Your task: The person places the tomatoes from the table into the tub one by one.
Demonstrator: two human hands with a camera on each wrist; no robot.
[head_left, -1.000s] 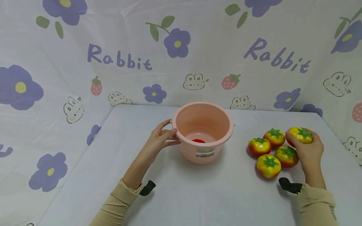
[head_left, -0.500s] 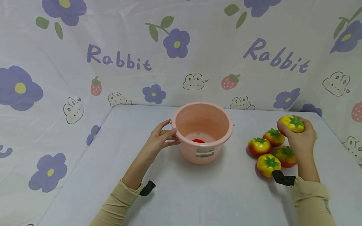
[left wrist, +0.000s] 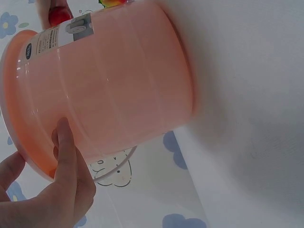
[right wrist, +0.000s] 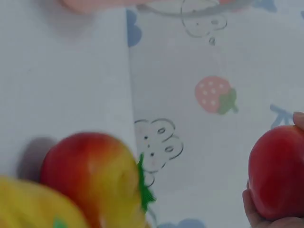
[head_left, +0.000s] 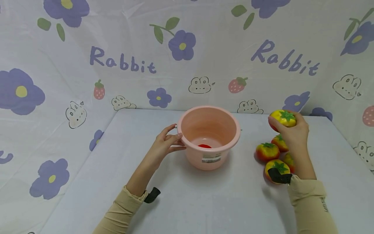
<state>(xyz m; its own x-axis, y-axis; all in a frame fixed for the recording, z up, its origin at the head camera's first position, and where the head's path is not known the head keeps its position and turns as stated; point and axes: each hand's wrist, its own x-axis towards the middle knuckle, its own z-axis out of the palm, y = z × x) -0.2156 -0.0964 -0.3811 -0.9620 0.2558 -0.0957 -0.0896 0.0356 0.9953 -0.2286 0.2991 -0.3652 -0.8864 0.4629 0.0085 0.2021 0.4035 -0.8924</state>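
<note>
Over the right side of the table (head_left: 233, 208), a fruit (head_left: 282, 119) hangs raised near four others (head_left: 267, 152), the right hand (head_left: 295, 131) grasping it with thumb on one side and fingers round the other. I'd call this the carrying step; a move to the bucket (head_left: 193, 156) would seem to need height enough to clear its rim (head_left: 228, 145). That arm (head_left: 306, 198) reaches forward and lifted, while the left hand (head_left: 162, 145), stretched ahead, pinches the bucket's left edge, something red (head_left: 204, 146) showing inside.
</note>
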